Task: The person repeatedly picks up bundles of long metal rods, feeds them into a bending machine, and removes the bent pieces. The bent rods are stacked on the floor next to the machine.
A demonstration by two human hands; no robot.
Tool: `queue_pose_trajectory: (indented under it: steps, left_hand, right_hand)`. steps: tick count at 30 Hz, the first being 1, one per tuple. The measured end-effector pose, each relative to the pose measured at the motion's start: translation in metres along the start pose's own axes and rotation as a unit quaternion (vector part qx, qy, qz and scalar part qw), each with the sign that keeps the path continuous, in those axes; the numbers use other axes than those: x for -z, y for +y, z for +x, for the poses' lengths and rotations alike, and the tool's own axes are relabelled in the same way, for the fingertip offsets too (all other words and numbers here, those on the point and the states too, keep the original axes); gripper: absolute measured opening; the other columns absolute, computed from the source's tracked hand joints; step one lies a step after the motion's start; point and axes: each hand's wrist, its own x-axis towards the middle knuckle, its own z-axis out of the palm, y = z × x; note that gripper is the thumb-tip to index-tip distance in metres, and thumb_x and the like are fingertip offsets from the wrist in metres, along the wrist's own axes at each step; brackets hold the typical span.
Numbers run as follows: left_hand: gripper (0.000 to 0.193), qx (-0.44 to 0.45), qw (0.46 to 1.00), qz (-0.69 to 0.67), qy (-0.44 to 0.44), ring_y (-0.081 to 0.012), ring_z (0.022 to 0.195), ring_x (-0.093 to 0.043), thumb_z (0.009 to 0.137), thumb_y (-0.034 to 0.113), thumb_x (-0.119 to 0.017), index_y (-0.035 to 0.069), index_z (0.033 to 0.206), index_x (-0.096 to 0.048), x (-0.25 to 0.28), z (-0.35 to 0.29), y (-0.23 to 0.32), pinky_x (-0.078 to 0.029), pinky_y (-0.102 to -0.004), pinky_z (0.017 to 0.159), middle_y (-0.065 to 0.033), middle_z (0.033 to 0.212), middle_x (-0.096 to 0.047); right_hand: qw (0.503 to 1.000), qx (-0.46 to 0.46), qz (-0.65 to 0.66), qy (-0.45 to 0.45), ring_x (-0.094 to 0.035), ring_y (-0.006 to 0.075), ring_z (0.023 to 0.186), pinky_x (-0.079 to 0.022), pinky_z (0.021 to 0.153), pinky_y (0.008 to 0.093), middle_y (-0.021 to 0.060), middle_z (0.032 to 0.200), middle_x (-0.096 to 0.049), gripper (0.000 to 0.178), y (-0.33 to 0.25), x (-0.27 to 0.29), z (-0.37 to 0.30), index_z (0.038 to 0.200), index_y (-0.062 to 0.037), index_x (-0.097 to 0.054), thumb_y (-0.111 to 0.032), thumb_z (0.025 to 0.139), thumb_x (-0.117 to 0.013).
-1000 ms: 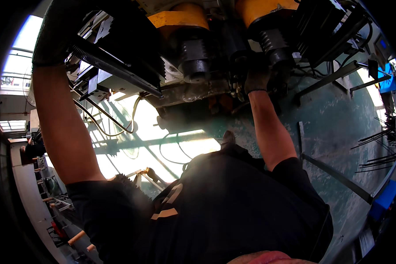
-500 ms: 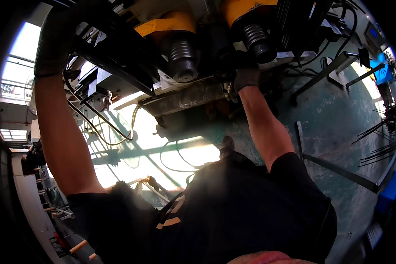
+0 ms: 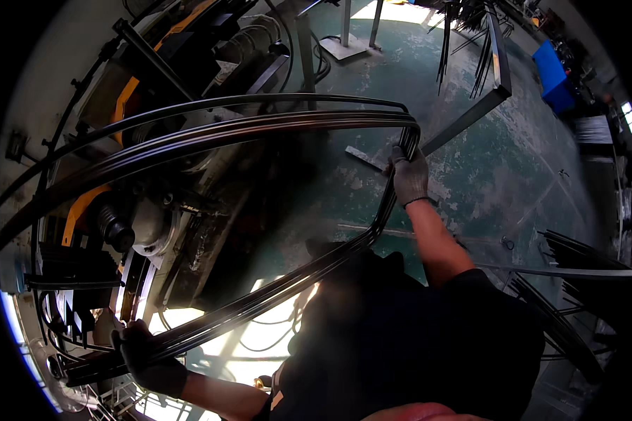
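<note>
A bundle of dark, shiny metal bars (image 3: 260, 286), bent into a long U, stretches across the view in front of my body. My left hand (image 3: 154, 366), in a dark glove, is closed around the near length at lower left, close to its end. On the short bent side, my gloved right hand (image 3: 409, 174) grips the bundle just below the upper corner. The far length (image 3: 211, 133) runs back leftward over the machine, one bar arching slightly apart from the others. The exact number of bars is hard to make out.
On the left stands a dark machine with orange parts (image 3: 79, 212) and a ridged cylinder (image 3: 114, 226). Metal stands (image 3: 470, 119) with bunches of thin rods are at far right, and more dark rods (image 3: 558, 330) lie at right. A blue bin (image 3: 555, 78) sits beyond.
The view has turned right, bringing the machine to the left side. Both hands, previously reaching up at the machine, now hold the bent bars across my front.
</note>
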Motion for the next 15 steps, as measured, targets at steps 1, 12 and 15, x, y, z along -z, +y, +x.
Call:
queue_pose_trajectory:
  steps: [1,12,15]
  left_hand:
    - [0.037,0.092,0.993,-0.076,0.011,-0.0309,0.104,-0.069,0.106,0.017,-0.048,-0.009,0.132,-0.056,0.003,-0.029,-0.043,-0.054,-0.0424,0.098,-0.0217,0.105,-0.068]
    - [0.037,0.442,0.851,-0.002,-0.283,-0.0388,0.119,-0.062,0.098,0.014,-0.055,-0.005,0.128,-0.059,-0.228,-0.277,-0.292,-0.047,-0.0511,0.108,-0.0215,0.126,-0.066]
    - [0.041,0.456,0.836,0.017,-0.303,-0.0339,0.11,-0.067,0.098,0.011,-0.059,-0.006,0.134,-0.053,-0.271,-0.271,-0.298,-0.054,-0.0461,0.098,-0.0201,0.122,-0.066]
  right_hand:
    - [0.998,0.042,0.002,0.044,-0.06,0.0139,0.059,-0.049,0.054,0.033,0.0033,0.074,-0.061,0.019,-0.012,0.036,0.022,0.109,-0.0017,-0.062,-0.019,0.102,-0.065]
    - [0.756,0.209,-0.552,0.283,-0.066,0.0472,0.104,-0.051,0.086,0.0558,0.0229,0.111,-0.072,0.037,-0.143,0.317,0.308,0.129,-0.0149,-0.061,-0.039,0.101,-0.057]
    - [0.707,0.221,-0.622,0.255,-0.065,0.0457,0.114,-0.05,0.094,0.0571,0.0235,0.127,-0.067,0.044,-0.106,0.413,0.466,0.137,-0.0205,-0.057,-0.045,0.103,-0.043]
